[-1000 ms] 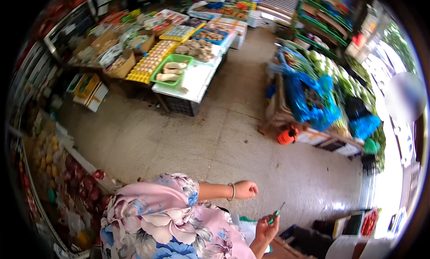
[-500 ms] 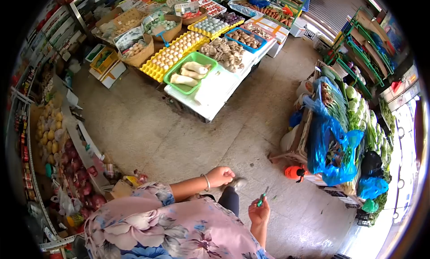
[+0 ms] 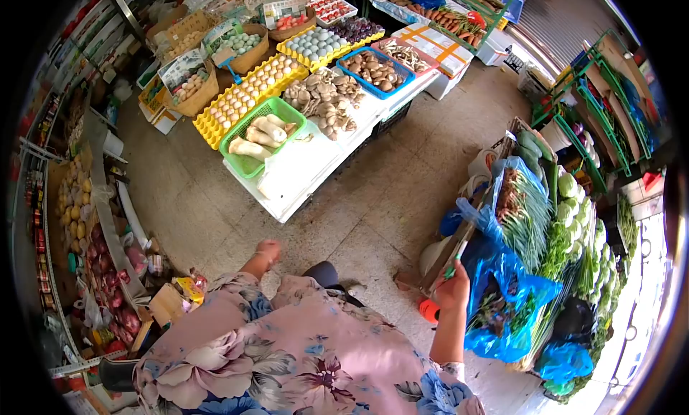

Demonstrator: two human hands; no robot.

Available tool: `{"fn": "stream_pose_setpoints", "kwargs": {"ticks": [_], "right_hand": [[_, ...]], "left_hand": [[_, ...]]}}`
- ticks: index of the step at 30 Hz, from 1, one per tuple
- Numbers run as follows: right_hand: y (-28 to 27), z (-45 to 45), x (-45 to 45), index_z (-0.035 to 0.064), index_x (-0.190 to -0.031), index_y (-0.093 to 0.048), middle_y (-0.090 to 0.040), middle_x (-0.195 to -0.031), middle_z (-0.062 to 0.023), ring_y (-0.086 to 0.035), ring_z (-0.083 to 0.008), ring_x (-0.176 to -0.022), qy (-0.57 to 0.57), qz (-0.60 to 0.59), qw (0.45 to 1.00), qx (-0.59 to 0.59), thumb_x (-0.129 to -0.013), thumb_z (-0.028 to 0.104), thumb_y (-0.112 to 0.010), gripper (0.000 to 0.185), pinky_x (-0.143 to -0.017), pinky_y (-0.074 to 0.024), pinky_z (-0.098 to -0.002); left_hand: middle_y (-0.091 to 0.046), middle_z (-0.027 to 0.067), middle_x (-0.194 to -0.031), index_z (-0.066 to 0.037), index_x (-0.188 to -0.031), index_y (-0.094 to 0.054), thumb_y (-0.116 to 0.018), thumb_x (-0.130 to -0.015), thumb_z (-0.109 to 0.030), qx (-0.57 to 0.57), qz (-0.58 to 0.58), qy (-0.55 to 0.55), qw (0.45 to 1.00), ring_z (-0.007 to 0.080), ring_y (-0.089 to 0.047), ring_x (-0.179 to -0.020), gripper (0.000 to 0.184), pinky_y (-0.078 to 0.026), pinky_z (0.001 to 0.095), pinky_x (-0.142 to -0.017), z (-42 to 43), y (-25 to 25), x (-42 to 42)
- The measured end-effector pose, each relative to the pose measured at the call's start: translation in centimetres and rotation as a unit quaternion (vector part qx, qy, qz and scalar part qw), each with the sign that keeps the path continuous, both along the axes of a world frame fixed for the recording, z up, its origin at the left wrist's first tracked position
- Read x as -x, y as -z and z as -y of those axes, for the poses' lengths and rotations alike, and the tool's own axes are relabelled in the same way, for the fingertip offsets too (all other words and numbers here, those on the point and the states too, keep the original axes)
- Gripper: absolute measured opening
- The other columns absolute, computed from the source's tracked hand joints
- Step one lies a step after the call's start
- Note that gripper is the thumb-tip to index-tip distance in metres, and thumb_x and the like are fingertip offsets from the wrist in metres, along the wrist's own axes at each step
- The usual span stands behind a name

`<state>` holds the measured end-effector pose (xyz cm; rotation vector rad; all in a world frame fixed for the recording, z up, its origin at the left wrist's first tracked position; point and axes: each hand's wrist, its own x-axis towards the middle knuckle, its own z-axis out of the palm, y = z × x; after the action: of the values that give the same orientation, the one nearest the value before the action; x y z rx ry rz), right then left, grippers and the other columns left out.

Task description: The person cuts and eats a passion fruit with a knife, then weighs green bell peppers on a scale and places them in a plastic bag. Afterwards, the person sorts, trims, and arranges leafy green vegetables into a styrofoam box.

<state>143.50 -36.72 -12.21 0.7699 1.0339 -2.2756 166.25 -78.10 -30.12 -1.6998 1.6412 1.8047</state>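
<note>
My right hand is closed around a small green object with a thin tip, too small to name for certain. It is beside the vegetable stand, near a blue plastic bag and a bundle of spring onions. My left hand hangs low over the floor, in front of the white table. Its fingers are blurred, and nothing shows in it. On that table's near corner stands a green basket of thick white mushrooms.
Yellow egg trays, oyster mushrooms and a blue basket fill the table. Onions and potatoes line the left shelf. An orange-red bottle stands low by the vegetable stand. Green racks rise behind it.
My view has moved forward, bringing the table and vegetable stand closer. My right hand has risen toward the stand with the green object. My left hand has swung left and forward.
</note>
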Motion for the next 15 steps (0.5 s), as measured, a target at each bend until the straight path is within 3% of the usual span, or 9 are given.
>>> {"fn": "stream_pose_setpoints", "kwargs": {"ticks": [2, 5, 7, 9, 10, 11, 13, 14, 15], "right_hand": [[-0.3, 0.4, 4.6, 0.0139, -0.081, -0.054, -0.054, -0.063, 0.0036, -0.053, -0.01, -0.056, 0.007, -0.01, 1.0, -0.002, -0.08, 0.02, -0.055, 0.006, -0.045, -0.038, -0.0216], [1.0, 1.7, 10.1, 0.0135, -0.087, -0.057, -0.055, -0.066, 0.003, -0.052, -0.0093, -0.057, -0.018, -0.041, 0.999, -0.01, -0.08, 0.021, -0.056, 0.011, -0.046, -0.0379, -0.0219], [2.0, 4.0, 13.1, 0.0135, -0.086, -0.057, -0.057, -0.066, 0.001, -0.054, -0.011, -0.058, -0.042, -0.01, 0.999, 0.028, -0.082, 0.021, -0.053, 0.009, -0.046, -0.0417, -0.0236], [3.1, 7.3, 15.5, 0.0132, -0.086, -0.057, -0.057, -0.069, -0.0004, -0.054, -0.0124, -0.06, -0.088, 0.025, 0.995, 0.029, -0.082, 0.022, -0.053, 0.011, -0.047, -0.0417, -0.0242], [3.5, 9.0, 16.4, 0.0133, -0.087, -0.057, -0.056, -0.069, -0.0004, -0.054, -0.0124, -0.061, -0.121, 0.043, 0.991, 0.029, -0.082, 0.022, -0.053, 0.011, -0.047, -0.0416, -0.0242], [3.8, 10.5, 17.6, 0.0134, -0.087, -0.056, -0.056, -0.07, -0.0005, -0.054, -0.0125, -0.062, -0.152, 0.06, 0.986, 0.03, -0.082, 0.022, -0.053, 0.011, -0.047, -0.0414, -0.0243], [3.9, 12.6, 20.8, 0.0144, -0.085, -0.056, -0.056, -0.068, 0.0004, -0.054, -0.0123, -0.062, -0.201, 0.112, 0.972, 0.048, -0.082, 0.022, -0.053, 0.009, -0.048, -0.0405, -0.0246], [3.8, 13.5, 22.2, 0.0154, -0.082, -0.056, -0.055, -0.067, 0.0013, -0.053, -0.0121, -0.063, -0.227, 0.155, 0.959, 0.072, -0.082, 0.022, -0.053, 0.007, -0.05, -0.0396, -0.0249], [3.7, 14.3, 24.1, 0.0164, -0.079, -0.056, -0.055, -0.066, 0.0022, -0.052, -0.0119, -0.064, -0.25, 0.192, 0.944, 0.096, -0.082, 0.022, -0.053, 0.007, -0.052, -0.0387, -0.0251]], "left_hand": [[-0.054, 0.0071, -0.067, -0.004, -0.078, -0.054, -0.052, -0.076, -0.014, -0.005, 0.064, -0.046, 0.997, 0.0187, -0.054, -0.056, 0.01, -0.044, 0.0309, -0.047, 1.4, 2.3, -2.3], [-0.054, 0.0095, -0.067, -0.004, -0.076, -0.053, -0.051, -0.077, -0.014, -0.038, 0.207, 0.095, 0.973, 0.0222, -0.053, -0.055, 0.01, -0.045, 0.0351, -0.049, 2.2, 6.3, -4.0], [-0.054, 0.01, -0.067, -0.002, -0.075, -0.052, -0.052, -0.078, -0.015, -0.088, 0.248, 0.05, 0.964, 0.0226, -0.053, -0.054, 0.013, -0.043, 0.0365, -0.045, 0.8, 4.8, -1.9], [-0.058, 0.0058, -0.071, -0.004, -0.079, -0.061, -0.045, -0.083, -0.012, -0.064, 0.277, 0.044, 0.958, 0.0175, -0.057, -0.064, 0.018, -0.045, 0.0331, -0.05, -0.1, 4.2, 2.9], [-0.058, 0.0084, -0.065, -0.004, -0.075, -0.062, -0.048, -0.079, -0.013, -0.029, 0.141, 0.108, 0.984, 0.0195, -0.058, -0.062, 0.017, -0.046, 0.0335, -0.054, -0.3, 2.9, 4.8], [-0.059, 0.0112, -0.068, -0.004, -0.076, -0.062, -0.047, -0.077, -0.013, 0.028, 0.133, 0.257, 0.957, 0.0223, -0.058, -0.065, 0.017, -0.046, 0.0354, -0.056, 0.8, 4.3, 8.2], [-0.06, 0.0169, -0.074, -0.003, -0.077, -0.063, -0.046, -0.072, -0.012, 0.208, 0.116, 0.514, 0.824, 0.0279, -0.06, -0.069, 0.02, -0.047, 0.0392, -0.06, 2.9, 5.9, 15.4], [-0.056, 0.0136, -0.058, -0.004, -0.061, -0.058, -0.053, -0.066, -0.009, 0.297, 0.064, 0.524, 0.796, 0.0266, -0.057, -0.054, 0.009, -0.045, 0.0381, -0.047, 3.6, 5.8, 19.8], [-0.057, 0.013, -0.059, -0.005, -0.063, -0.059, -0.051, -0.071, -0.014, 0.425, 0.052, 0.618, 0.66, 0.0267, -0.059, -0.059, 0.015, -0.047, 0.0374, -0.051, 4.9, 7.9, 24.1]]}}
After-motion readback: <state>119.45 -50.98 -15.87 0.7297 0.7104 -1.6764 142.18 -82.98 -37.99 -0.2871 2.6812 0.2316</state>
